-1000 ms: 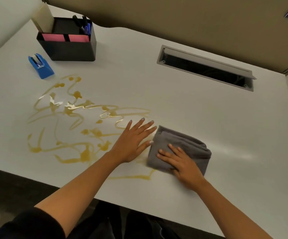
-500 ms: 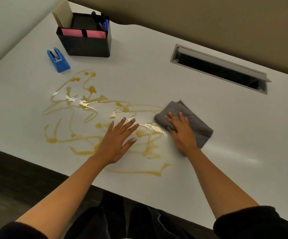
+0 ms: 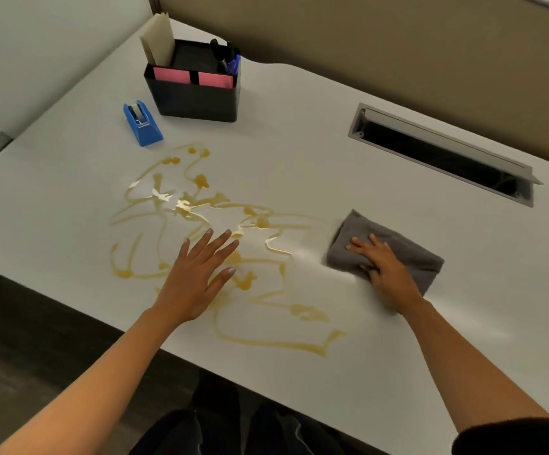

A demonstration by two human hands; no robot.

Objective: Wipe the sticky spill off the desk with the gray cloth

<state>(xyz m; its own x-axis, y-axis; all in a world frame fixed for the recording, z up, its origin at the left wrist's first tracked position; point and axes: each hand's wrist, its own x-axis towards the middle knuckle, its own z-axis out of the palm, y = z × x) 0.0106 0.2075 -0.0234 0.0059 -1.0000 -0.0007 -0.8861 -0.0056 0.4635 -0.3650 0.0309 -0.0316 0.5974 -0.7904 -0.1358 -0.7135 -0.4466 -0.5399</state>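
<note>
1. White desk carried everything, with a long cable slot cut in near the back.
2. Amber sticky spill was squiggled all over the front-left part.
3. Folded gray cloth lay just right of the spill.
4. Black organizer and a blue tape dispenser sat side by side at back left.

Desk bare right of spill; organizer, tape dispenser block far-left; cable slot far-right.

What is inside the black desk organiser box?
The black desk organiser box holds pink notes, cream paper and pens; its walls hide anything deeper.
</note>
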